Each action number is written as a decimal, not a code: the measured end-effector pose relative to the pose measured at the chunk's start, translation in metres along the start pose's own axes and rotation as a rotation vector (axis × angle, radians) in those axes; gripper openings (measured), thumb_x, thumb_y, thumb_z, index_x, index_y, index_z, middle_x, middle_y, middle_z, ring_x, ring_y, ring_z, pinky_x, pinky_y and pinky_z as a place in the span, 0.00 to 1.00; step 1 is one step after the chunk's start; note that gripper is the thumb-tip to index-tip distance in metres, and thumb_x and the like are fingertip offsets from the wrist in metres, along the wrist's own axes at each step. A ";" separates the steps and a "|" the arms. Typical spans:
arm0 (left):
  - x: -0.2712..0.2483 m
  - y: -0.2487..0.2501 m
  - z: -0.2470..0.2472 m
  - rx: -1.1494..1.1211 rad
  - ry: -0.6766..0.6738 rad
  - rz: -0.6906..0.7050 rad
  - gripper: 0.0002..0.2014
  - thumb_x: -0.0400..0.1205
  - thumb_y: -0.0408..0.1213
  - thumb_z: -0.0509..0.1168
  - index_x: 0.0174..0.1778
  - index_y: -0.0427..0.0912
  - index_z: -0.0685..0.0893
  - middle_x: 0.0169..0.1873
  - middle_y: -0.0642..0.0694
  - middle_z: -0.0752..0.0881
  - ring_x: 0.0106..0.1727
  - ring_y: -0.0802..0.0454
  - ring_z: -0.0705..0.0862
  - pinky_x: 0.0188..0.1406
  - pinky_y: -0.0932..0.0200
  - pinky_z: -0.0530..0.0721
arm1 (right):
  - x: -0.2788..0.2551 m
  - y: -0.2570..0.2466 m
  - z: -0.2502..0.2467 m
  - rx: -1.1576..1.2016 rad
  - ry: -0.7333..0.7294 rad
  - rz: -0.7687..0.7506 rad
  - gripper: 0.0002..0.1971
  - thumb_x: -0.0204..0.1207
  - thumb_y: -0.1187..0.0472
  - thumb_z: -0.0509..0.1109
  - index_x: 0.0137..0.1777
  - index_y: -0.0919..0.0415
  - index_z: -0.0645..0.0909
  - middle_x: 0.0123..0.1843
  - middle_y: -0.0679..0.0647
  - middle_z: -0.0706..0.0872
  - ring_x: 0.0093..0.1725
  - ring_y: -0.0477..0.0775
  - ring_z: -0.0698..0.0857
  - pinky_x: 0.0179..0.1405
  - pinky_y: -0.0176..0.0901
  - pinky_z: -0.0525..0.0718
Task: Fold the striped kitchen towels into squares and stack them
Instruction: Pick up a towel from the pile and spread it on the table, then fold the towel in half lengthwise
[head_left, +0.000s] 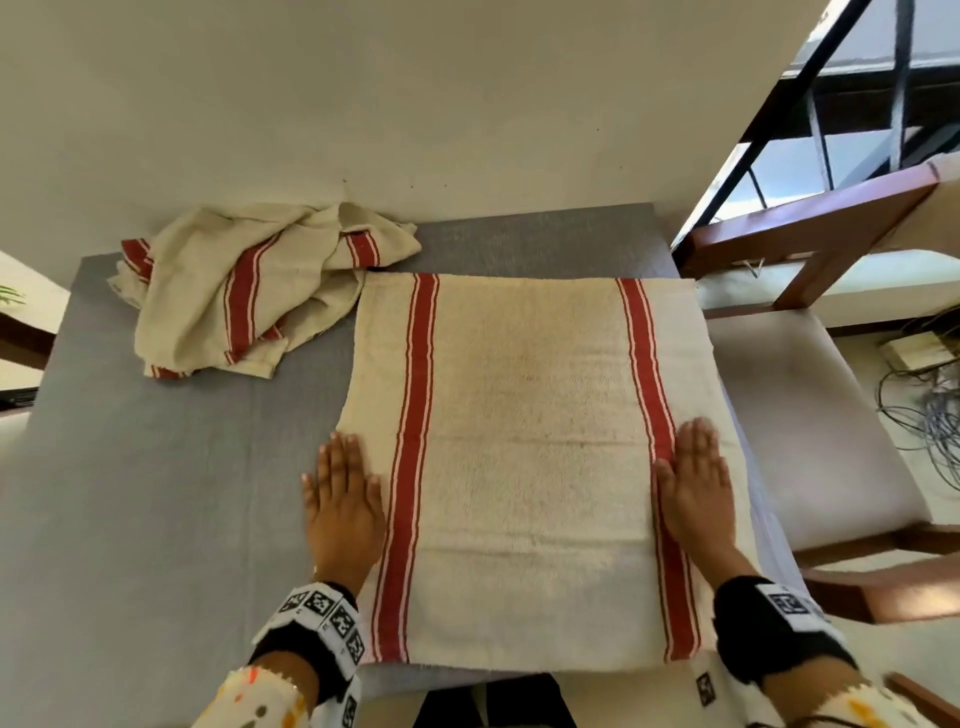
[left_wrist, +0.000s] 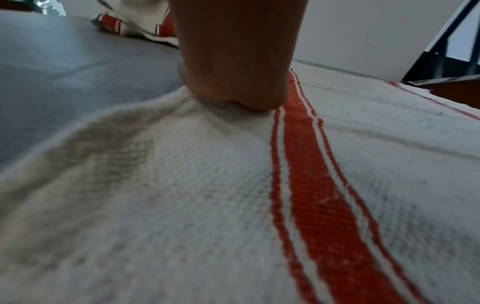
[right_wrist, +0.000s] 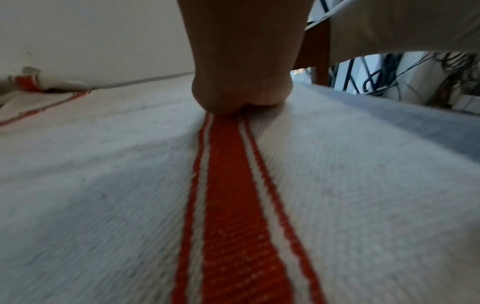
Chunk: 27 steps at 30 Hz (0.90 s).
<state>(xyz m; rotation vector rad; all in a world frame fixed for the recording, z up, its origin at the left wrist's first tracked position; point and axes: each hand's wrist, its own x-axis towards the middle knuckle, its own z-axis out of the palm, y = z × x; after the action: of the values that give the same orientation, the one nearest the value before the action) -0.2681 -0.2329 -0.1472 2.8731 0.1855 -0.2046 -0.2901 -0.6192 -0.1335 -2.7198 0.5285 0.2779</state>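
Observation:
A cream kitchen towel with two red stripes (head_left: 524, 457) lies spread flat on the grey table (head_left: 156, 493). My left hand (head_left: 340, 499) lies flat, fingers straight, on the towel's left edge just outside the left stripe. My right hand (head_left: 696, 483) presses flat on the right stripe near the table's right side. In the left wrist view the heel of my left hand (left_wrist: 233, 61) pushes the towel (left_wrist: 182, 185) down. The right wrist view shows my right hand (right_wrist: 246, 61) resting on the red stripe (right_wrist: 233, 205). A second, crumpled striped towel (head_left: 249, 291) sits at the back left.
A white wall (head_left: 415, 104) runs behind the table. A wooden chair with a pale seat (head_left: 810, 415) stands close on the right, and the towel's right edge hangs over the table toward it. Cables (head_left: 930, 415) lie on the floor beyond.

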 end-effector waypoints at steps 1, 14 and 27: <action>-0.002 -0.002 -0.002 -0.001 -0.008 -0.007 0.36 0.79 0.58 0.24 0.79 0.39 0.42 0.81 0.43 0.46 0.82 0.47 0.45 0.80 0.44 0.39 | -0.002 0.001 -0.004 0.037 0.009 0.036 0.39 0.73 0.38 0.31 0.80 0.59 0.36 0.84 0.56 0.40 0.82 0.50 0.38 0.82 0.52 0.42; -0.086 0.058 0.030 0.024 -0.100 0.378 0.27 0.85 0.49 0.33 0.81 0.46 0.52 0.81 0.47 0.52 0.82 0.51 0.49 0.79 0.49 0.47 | -0.140 -0.097 0.086 -0.038 -0.060 -0.409 0.30 0.82 0.47 0.41 0.82 0.56 0.46 0.84 0.50 0.44 0.82 0.48 0.45 0.79 0.46 0.43; -0.103 -0.050 -0.008 0.048 -0.132 0.380 0.31 0.83 0.58 0.36 0.80 0.48 0.56 0.81 0.47 0.55 0.82 0.50 0.50 0.79 0.43 0.39 | -0.150 0.041 0.015 0.161 0.233 0.292 0.36 0.75 0.47 0.50 0.80 0.66 0.53 0.81 0.66 0.55 0.81 0.64 0.54 0.78 0.61 0.54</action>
<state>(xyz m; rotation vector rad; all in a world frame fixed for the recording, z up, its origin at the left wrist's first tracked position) -0.3754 -0.1937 -0.1360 2.8592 -0.3917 -0.3242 -0.4443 -0.6001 -0.1218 -2.5278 0.9725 -0.0118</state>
